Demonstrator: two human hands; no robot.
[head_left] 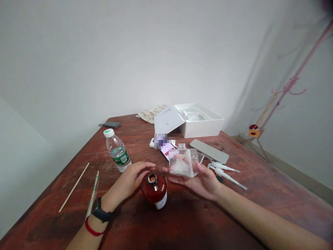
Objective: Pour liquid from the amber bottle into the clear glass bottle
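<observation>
A clear square glass bottle point(179, 168) with a short open neck rests in my right hand point(205, 182), its thumb at the side and fingers beneath and behind. My left hand point(131, 178) is beside an amber glass bottle point(154, 191) on the table, thumb and fingers apart, reaching along its far left side. Whether these fingers touch the glass I cannot tell. The amber bottle has an uncovered mouth and a white label. A dark watch point(102, 211) and a red band point(93, 227) circle my left wrist.
Left on the wooden table point(125, 232) are a water bottle point(117, 151), a wooden stick point(74, 187) and a wrapped stick point(93, 194). White pump heads point(226, 170), a silver case point(209, 151) and a phone point(168, 150) lie right of centre. Behind stands a white box point(203, 127).
</observation>
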